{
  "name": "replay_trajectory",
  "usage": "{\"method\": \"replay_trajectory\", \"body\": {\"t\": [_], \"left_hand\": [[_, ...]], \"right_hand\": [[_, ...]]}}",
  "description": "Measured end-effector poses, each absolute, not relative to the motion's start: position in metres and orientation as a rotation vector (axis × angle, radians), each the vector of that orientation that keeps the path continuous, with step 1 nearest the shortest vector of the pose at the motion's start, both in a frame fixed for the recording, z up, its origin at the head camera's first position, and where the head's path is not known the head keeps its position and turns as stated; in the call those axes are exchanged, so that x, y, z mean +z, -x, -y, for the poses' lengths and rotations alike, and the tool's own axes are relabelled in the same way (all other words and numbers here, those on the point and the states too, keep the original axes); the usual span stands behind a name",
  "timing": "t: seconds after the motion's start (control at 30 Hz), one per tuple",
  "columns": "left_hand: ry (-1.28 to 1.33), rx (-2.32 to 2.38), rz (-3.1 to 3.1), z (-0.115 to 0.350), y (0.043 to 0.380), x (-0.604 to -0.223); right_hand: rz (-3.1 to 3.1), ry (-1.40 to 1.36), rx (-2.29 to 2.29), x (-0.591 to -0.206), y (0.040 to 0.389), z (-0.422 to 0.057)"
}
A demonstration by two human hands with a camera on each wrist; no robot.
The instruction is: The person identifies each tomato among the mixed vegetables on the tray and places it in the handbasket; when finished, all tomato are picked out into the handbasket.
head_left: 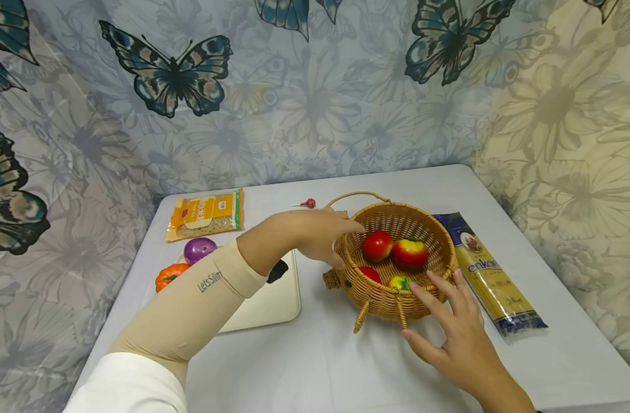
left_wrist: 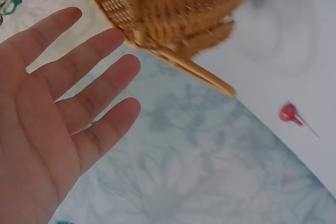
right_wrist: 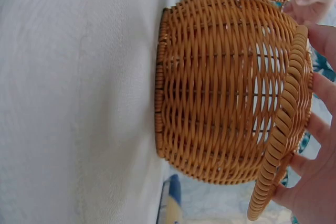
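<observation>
A wicker basket (head_left: 378,301) with an animal-like face and two rope handles stands on the white table. Inside lie red-and-yellow fruits (head_left: 378,246) and, near the front rim, a small yellow-green one (head_left: 399,282). My left hand (head_left: 320,234) reaches across to the basket's left rim; the left wrist view shows its fingers (left_wrist: 107,77) straight and spread beside the weave. At the front right rim, my right hand (head_left: 461,335) has its fingers spread. In the right wrist view, its fingertips (right_wrist: 323,90) lie right at the rim, behind the twisted handle (right_wrist: 283,116).
Right of the basket lies a long yellow-and-blue packet (head_left: 492,275). An orange grain bag (head_left: 206,213) and a red lollipop (head_left: 308,203) are at the back. Left are a purple onion (head_left: 199,250), an orange pumpkin-like vegetable (head_left: 169,276) and a pale board (head_left: 273,304), partly behind my left arm.
</observation>
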State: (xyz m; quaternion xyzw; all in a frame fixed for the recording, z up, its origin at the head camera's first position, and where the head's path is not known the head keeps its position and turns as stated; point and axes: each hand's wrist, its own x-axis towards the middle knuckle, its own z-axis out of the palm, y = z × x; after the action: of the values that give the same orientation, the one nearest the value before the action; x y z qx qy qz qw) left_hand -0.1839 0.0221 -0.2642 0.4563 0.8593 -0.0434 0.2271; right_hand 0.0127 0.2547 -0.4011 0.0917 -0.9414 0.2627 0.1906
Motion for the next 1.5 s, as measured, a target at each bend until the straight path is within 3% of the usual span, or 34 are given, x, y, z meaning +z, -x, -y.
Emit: {"method": "replay_trajectory", "body": {"t": [0.7, 1.17, 1.5], "left_hand": [[-0.823, -0.090, -2.369, 0.103, 0.218, -0.307], [-0.589, 0.000, -2.356, 0.172, 0.211, -0.338], [-0.449, 0.063, -2.316, 0.194, 0.206, -0.355]], "right_hand": [[2.648, -0.265, 0.751, -0.403, -0.009, -0.255], [2.642, -0.272, 0.749, -0.405, -0.007, -0.253], [2.634, -0.269, 0.751, -0.405, -0.005, -0.252]]}}
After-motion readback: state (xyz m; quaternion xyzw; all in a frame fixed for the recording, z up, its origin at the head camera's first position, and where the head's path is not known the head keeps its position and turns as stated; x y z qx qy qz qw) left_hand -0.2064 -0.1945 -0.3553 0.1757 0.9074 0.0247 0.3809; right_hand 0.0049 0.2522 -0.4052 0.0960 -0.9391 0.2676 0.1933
